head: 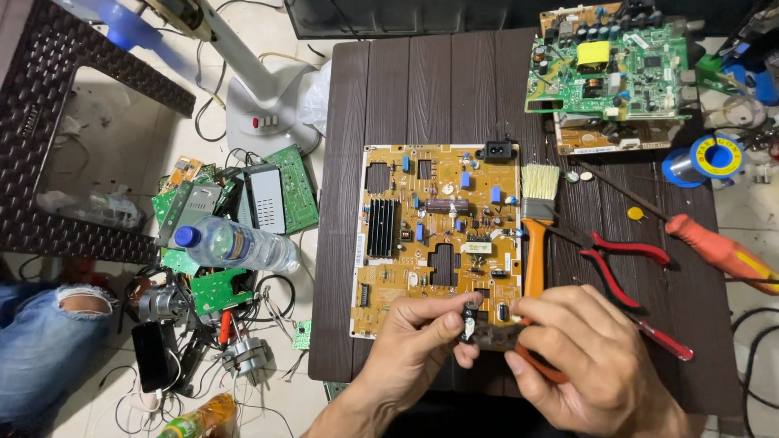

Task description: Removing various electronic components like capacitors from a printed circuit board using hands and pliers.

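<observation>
While both hands meet low over the near edge of the dark table (pixel 454 89), a small black part (pixel 471 321) sits pinched between them, held up just above the bottom corner of the yellow circuit board (pixel 422 243), likely so it can be turned and looked at closely. On the left hand (pixel 410 341), thumb and forefinger close on the left side of the part with the other fingers curled under; the right hand (pixel 580 357) grips its right side, fingers bent tight around it, so neither hand is open. What sort of part it is cannot be told; it is small and half covered by fingertips. Flat on the table lies the yellow board, its black finned block and socket facing up, square to the person, which keeps its top side within easy reach. Just to the right of it lie a paintbrush (pixel 537 219) with an orange handle, red-handled pliers (pixel 625 259) and an orange screwdriver (pixel 718 251), all on the right-hand side where that hand could pick them up. Farther back, a green circuit board (pixel 608 69) rests on another board, with a roll of wire (pixel 714 158) beside it. Off the table on the floor to the left sit a water bottle (pixel 235 246) lying on a heap of green boards, small motors and wires, and a white fan base (pixel 264 109) stands near the table's far corner.
</observation>
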